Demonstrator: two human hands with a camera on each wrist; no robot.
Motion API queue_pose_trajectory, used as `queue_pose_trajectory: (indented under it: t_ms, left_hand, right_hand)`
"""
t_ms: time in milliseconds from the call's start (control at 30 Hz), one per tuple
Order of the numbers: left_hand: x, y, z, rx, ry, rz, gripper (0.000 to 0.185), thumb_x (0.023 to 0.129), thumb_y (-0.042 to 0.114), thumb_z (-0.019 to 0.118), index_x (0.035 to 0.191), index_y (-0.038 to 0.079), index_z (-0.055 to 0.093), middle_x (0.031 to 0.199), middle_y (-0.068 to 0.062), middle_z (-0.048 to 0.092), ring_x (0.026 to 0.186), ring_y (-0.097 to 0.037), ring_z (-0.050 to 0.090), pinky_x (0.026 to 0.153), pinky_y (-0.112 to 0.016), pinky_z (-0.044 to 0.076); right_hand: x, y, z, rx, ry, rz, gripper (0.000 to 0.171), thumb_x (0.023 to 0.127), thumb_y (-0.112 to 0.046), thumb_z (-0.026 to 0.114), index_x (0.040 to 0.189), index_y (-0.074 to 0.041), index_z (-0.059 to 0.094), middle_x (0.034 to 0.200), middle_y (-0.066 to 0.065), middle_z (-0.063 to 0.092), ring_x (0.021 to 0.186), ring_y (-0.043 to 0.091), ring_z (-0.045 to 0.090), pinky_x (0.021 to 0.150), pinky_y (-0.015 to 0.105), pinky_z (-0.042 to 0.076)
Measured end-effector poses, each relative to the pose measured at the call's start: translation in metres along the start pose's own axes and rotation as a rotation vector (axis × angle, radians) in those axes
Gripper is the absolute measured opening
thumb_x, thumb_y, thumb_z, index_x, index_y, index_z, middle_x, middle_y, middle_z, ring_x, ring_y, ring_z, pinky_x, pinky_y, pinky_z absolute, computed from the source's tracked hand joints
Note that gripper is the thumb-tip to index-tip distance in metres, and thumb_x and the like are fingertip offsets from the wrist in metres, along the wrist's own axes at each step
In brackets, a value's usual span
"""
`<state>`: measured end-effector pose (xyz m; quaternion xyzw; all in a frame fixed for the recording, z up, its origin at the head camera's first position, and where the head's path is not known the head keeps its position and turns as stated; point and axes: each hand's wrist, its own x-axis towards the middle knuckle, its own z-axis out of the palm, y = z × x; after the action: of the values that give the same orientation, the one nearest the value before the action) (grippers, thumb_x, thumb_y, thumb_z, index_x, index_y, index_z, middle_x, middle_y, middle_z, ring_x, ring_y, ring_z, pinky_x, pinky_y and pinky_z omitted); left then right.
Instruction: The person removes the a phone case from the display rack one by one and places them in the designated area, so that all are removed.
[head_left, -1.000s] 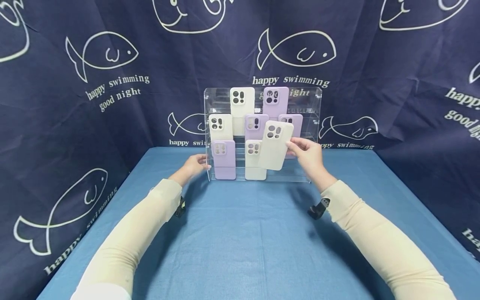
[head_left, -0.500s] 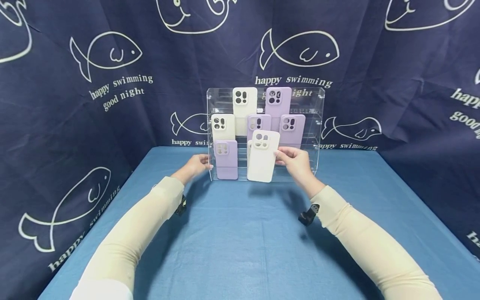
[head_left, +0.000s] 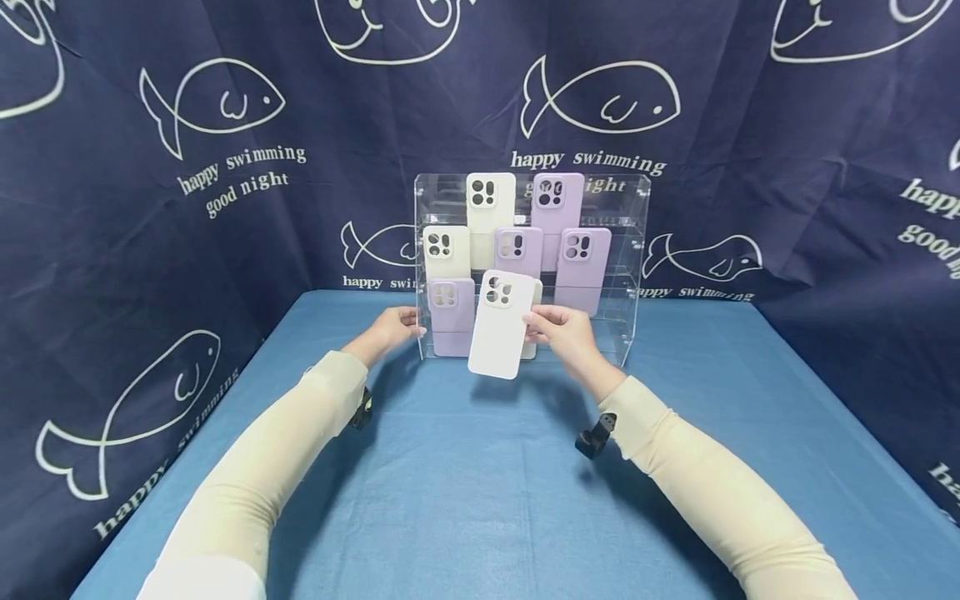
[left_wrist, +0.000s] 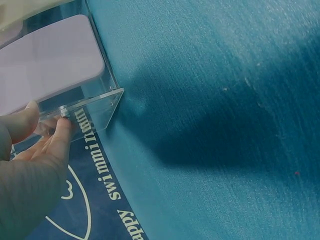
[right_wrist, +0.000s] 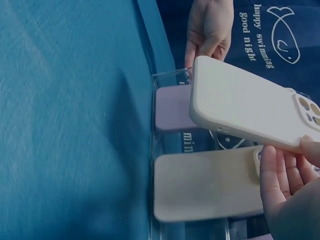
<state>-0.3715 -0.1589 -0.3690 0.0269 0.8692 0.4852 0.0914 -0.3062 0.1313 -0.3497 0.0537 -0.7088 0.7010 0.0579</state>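
Note:
A clear acrylic display rack holds white and purple phone cases in tiers. My right hand pinches a white phone case by its right edge, tilted and in front of the bottom tier. Behind it, another white phone case stands in the rack, partly covered in the head view. At the rack's left side panel my left hand grips the edge between thumb and fingers. Beside that hand is a purple phone case in the bottom tier.
The rack stands on a blue cloth-covered table, near its back edge. Dark blue fabric with fish drawings hangs behind and at both sides. Upper tiers hold a white case and a purple case, among others.
My right hand has carried the white phone case left and down across the rack's front, uncovering the purple case at the right of the middle tier. My left hand stays at the side panel.

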Motion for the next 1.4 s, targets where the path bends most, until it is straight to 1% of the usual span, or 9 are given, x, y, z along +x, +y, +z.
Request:
queue_pose_trajectory:
  t_ms: [133,233,400,667,833,1000,1200,1400]
  left_hand:
    - [0.001,0.0,0.0,-0.009,-0.002,0.0,0.055,0.096,0.004,0.057,0.145,-0.008,0.035,0.145,-0.025,0.045,0.135,-0.035,0.044,0.115,-0.039,0.037]
    - [0.002,0.0,-0.001,-0.021,-0.007,-0.006,0.056,0.095,0.004,0.058,0.145,-0.007,0.035,0.145,-0.025,0.044,0.135,-0.035,0.044,0.115,-0.04,0.037]
    - [0.004,0.0,-0.002,-0.05,-0.019,-0.014,0.057,0.094,0.002,0.059,0.145,-0.007,0.036,0.145,-0.025,0.045,0.135,-0.035,0.045,0.115,-0.04,0.037]
    - [0.004,-0.001,-0.004,-0.079,-0.041,-0.023,0.058,0.095,0.001,0.058,0.146,-0.007,0.033,0.147,-0.026,0.041,0.135,-0.035,0.044,0.113,-0.041,0.04]
    - [0.006,-0.001,-0.005,-0.091,-0.046,-0.023,0.058,0.095,0.001,0.058,0.146,-0.007,0.033,0.147,-0.026,0.041,0.135,-0.035,0.044,0.113,-0.041,0.04]
    - [0.007,-0.004,-0.005,-0.092,-0.053,-0.04,0.058,0.094,0.003,0.059,0.146,-0.006,0.034,0.148,-0.024,0.041,0.136,-0.034,0.044,0.114,-0.04,0.04]
    - [0.009,-0.006,-0.006,-0.114,-0.068,-0.06,0.059,0.095,0.003,0.058,0.147,-0.004,0.033,0.15,-0.022,0.04,0.136,-0.033,0.043,0.114,-0.041,0.039]
    - [0.011,-0.005,-0.006,-0.123,-0.069,-0.077,0.057,0.094,0.003,0.058,0.147,-0.003,0.035,0.148,-0.021,0.043,0.135,-0.032,0.045,0.114,-0.04,0.04]
  right_hand:
    - [0.0,0.004,0.007,0.073,-0.024,0.048,0.034,0.091,-0.004,0.066,0.117,0.017,0.059,0.074,-0.007,0.069,0.069,0.006,0.067,0.075,0.028,0.062]
    - [0.0,0.008,0.013,0.115,-0.047,0.074,0.034,0.091,-0.001,0.065,0.117,0.019,0.057,0.074,-0.005,0.069,0.068,0.007,0.068,0.077,0.031,0.062]
    - [-0.001,0.013,0.022,0.093,-0.075,0.116,0.034,0.091,-0.002,0.065,0.119,0.017,0.057,0.075,-0.002,0.069,0.069,0.009,0.068,0.081,0.036,0.061]
    - [0.0,0.021,0.035,0.102,-0.087,0.192,0.033,0.091,-0.002,0.065,0.118,0.015,0.059,0.075,0.002,0.069,0.069,0.011,0.068,0.075,0.031,0.062]
    - [-0.001,0.027,0.043,0.101,-0.074,0.241,0.031,0.09,-0.002,0.066,0.117,0.013,0.061,0.078,0.004,0.069,0.07,0.012,0.068,0.076,0.033,0.062]
    - [-0.003,0.035,0.051,0.085,-0.084,0.287,0.03,0.09,-0.003,0.066,0.116,0.012,0.063,0.079,0.005,0.069,0.071,0.013,0.067,0.077,0.033,0.062]
    - [-0.006,0.043,0.061,0.049,-0.115,0.325,0.027,0.091,-0.002,0.065,0.115,0.011,0.063,0.08,0.006,0.066,0.073,0.015,0.066,0.076,0.033,0.062]
    - [-0.007,0.049,0.069,0.053,-0.139,0.347,0.027,0.091,-0.002,0.065,0.114,0.011,0.064,0.08,0.007,0.066,0.069,0.013,0.066,0.077,0.035,0.062]
